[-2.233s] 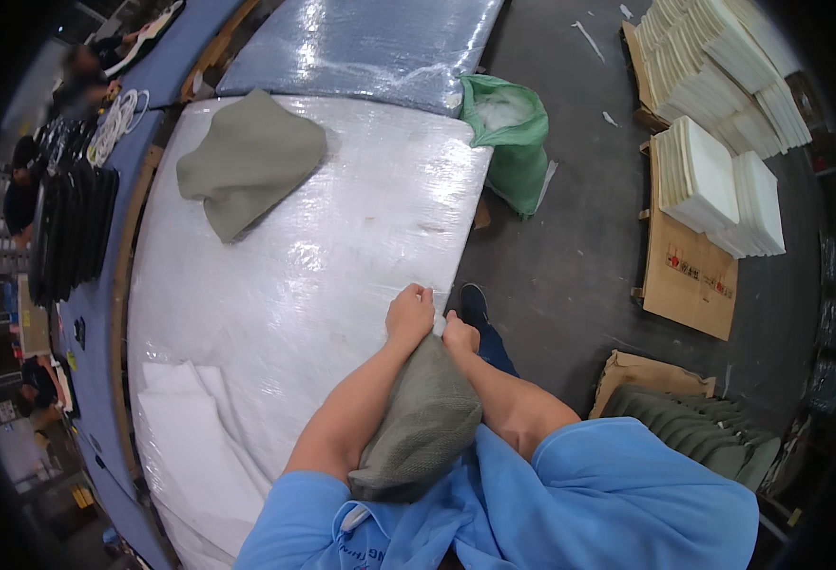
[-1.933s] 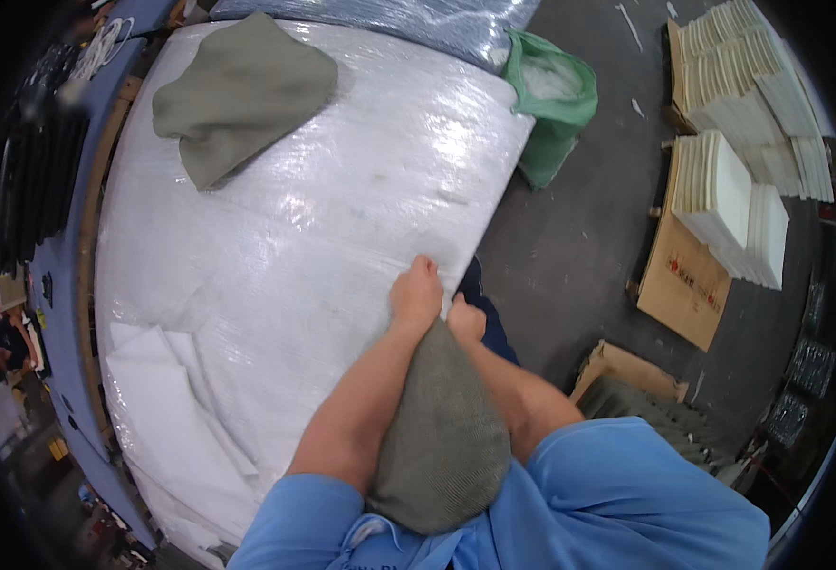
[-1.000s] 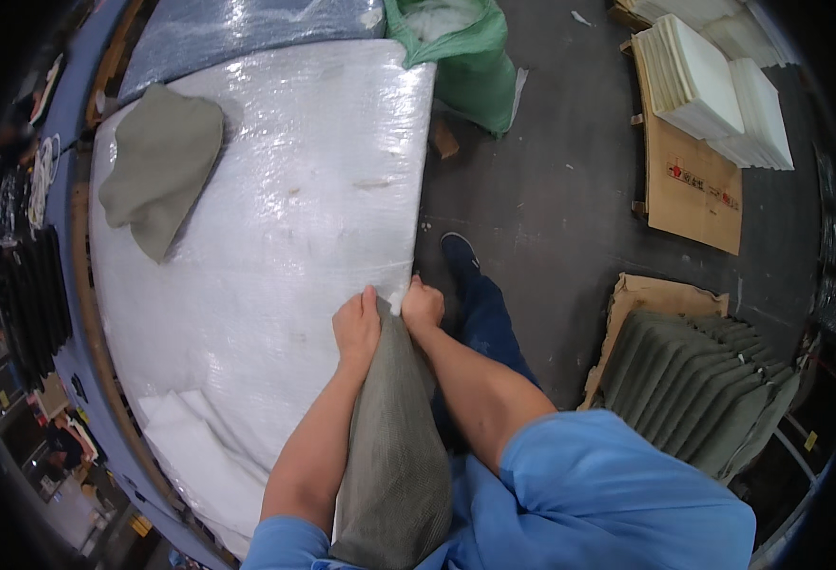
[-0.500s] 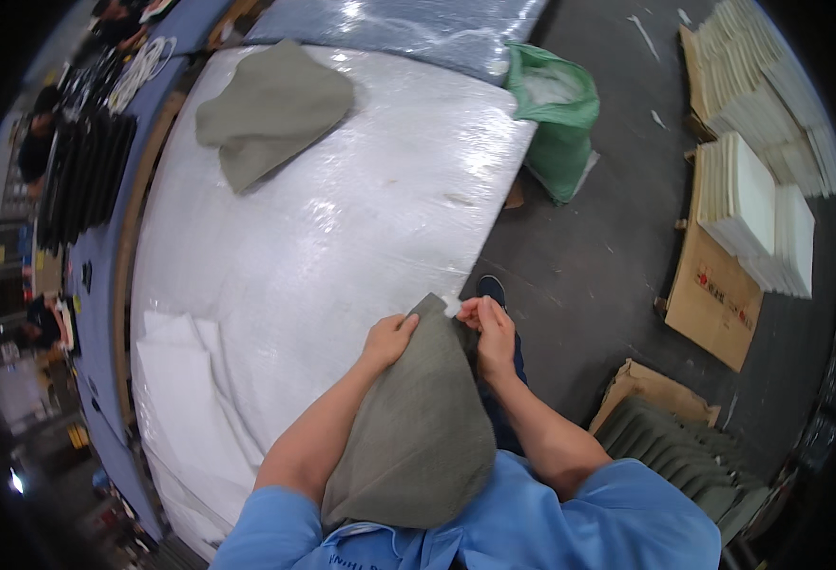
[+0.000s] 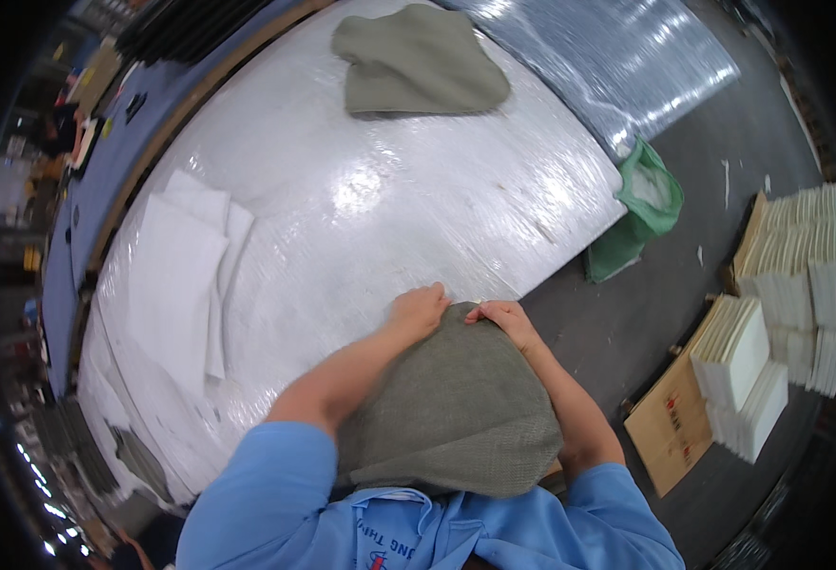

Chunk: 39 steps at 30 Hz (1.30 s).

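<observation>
A grey-green fabric cover hangs against my front, its far edge lying between my two hands. My left hand has its fingers closed on the top left of that edge. Close beside it, my right hand pinches the edge, and a sliver of something white shows at its fingertips. Beyond both hands stretches a large surface wrapped in clear plastic. A second grey-green fabric piece lies loose at its far end.
Folded white sheets lie on the left. A green sack stands by the right corner, near a plastic-wrapped blue-grey stack. White panels are stacked on the floor at right with a cardboard sheet. A blue bench runs along the left.
My view has turned to the right. My hands have come closer together at the fabric's far edge, and the white tag by my right fingers is now mostly hidden.
</observation>
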Available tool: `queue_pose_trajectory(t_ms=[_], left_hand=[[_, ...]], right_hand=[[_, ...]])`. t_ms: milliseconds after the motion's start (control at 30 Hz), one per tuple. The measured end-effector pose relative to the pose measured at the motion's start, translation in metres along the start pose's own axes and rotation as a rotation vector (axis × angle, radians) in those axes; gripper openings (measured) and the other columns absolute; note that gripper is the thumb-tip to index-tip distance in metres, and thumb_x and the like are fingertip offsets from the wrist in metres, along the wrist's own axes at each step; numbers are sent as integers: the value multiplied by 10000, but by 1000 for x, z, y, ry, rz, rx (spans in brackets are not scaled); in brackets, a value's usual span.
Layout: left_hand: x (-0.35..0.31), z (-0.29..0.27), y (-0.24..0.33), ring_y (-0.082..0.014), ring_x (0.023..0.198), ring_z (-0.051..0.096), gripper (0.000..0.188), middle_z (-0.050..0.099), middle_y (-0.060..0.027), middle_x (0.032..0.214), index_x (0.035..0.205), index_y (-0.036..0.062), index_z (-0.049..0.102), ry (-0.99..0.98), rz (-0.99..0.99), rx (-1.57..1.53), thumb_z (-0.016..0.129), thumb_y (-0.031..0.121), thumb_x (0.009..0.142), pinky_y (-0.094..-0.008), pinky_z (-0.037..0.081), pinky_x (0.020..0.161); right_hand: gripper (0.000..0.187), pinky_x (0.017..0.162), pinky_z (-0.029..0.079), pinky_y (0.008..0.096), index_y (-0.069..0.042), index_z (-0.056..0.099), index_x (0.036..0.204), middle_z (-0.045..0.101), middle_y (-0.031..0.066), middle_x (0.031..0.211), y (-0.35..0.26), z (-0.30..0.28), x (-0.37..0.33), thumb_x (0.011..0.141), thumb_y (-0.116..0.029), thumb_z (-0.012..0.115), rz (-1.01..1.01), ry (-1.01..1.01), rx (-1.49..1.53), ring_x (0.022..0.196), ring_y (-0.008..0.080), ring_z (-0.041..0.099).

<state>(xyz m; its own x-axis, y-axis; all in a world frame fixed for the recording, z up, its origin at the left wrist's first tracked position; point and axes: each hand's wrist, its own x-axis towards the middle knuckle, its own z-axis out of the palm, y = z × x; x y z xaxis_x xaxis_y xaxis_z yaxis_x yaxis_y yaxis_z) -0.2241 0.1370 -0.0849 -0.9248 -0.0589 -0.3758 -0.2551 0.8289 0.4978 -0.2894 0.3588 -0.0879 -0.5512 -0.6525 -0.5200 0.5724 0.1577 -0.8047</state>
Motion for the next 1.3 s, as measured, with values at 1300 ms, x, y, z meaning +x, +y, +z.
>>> queue_pose_trajectory(t_ms=[1300], left_hand=[[-151,158,34,-240,879,698,430,753,-124,986,1192,11,701,760,-464,-1799,640,375,970,-402,554,794]], right_hand=[[721,804,516,484,26,760,923,720,258,854,-10,148,109,1034,-584,393,50,-400,-1940,884,423,706]])
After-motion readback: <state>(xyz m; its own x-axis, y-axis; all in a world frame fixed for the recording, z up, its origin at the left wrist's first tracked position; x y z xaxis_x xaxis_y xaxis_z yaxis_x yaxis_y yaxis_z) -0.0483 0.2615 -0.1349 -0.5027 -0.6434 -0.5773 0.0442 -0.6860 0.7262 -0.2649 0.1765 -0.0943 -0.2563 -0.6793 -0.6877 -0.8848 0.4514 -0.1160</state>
